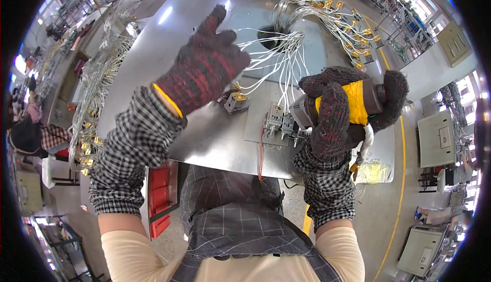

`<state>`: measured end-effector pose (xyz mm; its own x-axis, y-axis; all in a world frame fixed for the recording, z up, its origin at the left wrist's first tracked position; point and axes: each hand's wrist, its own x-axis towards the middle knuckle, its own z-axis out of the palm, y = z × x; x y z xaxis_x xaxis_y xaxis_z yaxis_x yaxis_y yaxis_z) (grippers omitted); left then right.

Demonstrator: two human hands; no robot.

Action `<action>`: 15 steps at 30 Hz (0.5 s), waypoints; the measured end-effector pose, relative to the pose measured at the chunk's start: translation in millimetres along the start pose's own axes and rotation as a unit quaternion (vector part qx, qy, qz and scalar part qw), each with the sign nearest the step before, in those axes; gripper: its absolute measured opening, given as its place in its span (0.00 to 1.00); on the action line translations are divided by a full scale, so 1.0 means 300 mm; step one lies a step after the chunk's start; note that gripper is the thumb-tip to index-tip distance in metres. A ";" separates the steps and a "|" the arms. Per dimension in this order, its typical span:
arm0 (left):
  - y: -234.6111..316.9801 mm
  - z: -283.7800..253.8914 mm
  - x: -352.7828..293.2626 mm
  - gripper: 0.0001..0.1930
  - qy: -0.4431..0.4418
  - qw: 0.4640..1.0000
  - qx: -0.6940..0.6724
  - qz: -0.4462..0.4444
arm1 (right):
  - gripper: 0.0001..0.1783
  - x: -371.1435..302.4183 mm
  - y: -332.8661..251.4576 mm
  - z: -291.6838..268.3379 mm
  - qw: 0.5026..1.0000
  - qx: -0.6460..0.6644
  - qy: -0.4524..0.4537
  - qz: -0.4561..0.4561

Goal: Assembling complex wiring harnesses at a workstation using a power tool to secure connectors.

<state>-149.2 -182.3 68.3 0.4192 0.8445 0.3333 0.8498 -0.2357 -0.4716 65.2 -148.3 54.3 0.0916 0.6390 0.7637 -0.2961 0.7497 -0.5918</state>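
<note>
Grey metal makes up the surface (215, 144) filling the middle of the frame, with factory benches and racks of cable bundles curving round its rim. White wires (279, 52) fan out of a dark hole (271, 34) near the top centre; many end in small yellow tags (327, 6) spread along the upper right, probably laid apart so each lead stays easy to tell.

At centre left, the left hand (204, 64), in a dark red-flecked knit glove, is raised above the surface with fingers spread and nothing in it, its fingertips close to the wire bundle. At centre right, the right hand (340, 113), gloved alike, is clenched round a yellow and grey power tool (358, 100), gripped by its body so the grey nose points left toward the small metal clamps (281, 123) standing on a raised plate (258, 116). Just left of those clamps lies a small grey connector block (236, 101) with a yellow tag. A red bin (159, 190) sits below the surface edge at lower left.
</note>
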 end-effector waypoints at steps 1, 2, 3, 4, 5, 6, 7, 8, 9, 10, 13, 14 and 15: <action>-0.024 -0.017 0.005 0.11 0.005 1.000 0.007 0.007 | 0.43 0.008 0.007 0.001 1.000 0.005 0.004 -0.002; -0.056 -0.012 0.006 0.12 0.022 1.000 -0.022 0.005 | 0.43 0.010 0.007 0.001 1.000 0.015 0.004 0.003; -0.099 0.018 0.012 0.12 0.025 0.999 -0.025 0.005 | 0.43 0.011 0.010 -0.006 1.000 0.020 0.005 0.005; -0.155 0.040 0.007 0.17 -0.012 0.999 -0.029 -0.034 | 0.43 0.017 0.008 -0.013 0.999 0.030 0.010 0.010; -0.225 -0.021 -0.052 0.22 -0.069 0.993 -0.006 -0.092 | 0.43 0.021 -0.012 0.010 0.996 0.082 0.010 0.026; -0.239 -0.002 -0.031 0.27 -0.098 0.987 -0.015 -0.125 | 0.43 0.026 0.005 -0.006 0.995 0.089 0.018 0.032; -0.229 0.020 -0.020 0.27 -0.092 0.988 -0.020 -0.121 | 0.43 0.022 0.015 -0.017 0.995 0.090 0.022 0.038; -0.204 0.040 -0.016 0.26 -0.006 0.997 -0.008 -0.077 | 0.43 0.019 0.025 -0.028 0.994 0.093 0.022 0.042; -0.169 0.020 -0.019 0.25 0.075 0.997 0.010 -0.032 | 0.43 0.020 0.026 -0.029 0.994 0.097 0.021 0.044; -0.098 -0.030 -0.012 0.26 0.069 0.992 -0.106 -0.016 | 0.43 0.022 0.022 -0.030 0.994 0.101 0.022 0.044; 0.097 -0.074 -0.032 0.34 -0.168 0.964 -0.204 -0.016 | 0.43 0.022 0.039 -0.028 0.980 0.180 0.036 0.082; 0.123 0.008 -0.061 0.34 -0.119 0.981 -0.154 0.000 | 0.43 0.021 0.045 -0.036 0.970 0.216 0.047 0.099; 0.142 0.095 -0.098 0.33 -0.071 0.992 -0.100 0.015 | 0.43 0.019 0.044 -0.038 0.962 0.246 0.055 0.109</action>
<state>-134.4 -203.6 15.1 0.4090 0.8911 0.1965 0.8896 -0.3414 -0.3034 72.6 -132.9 48.0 0.0683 0.8062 0.5877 -0.7308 0.4414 -0.5207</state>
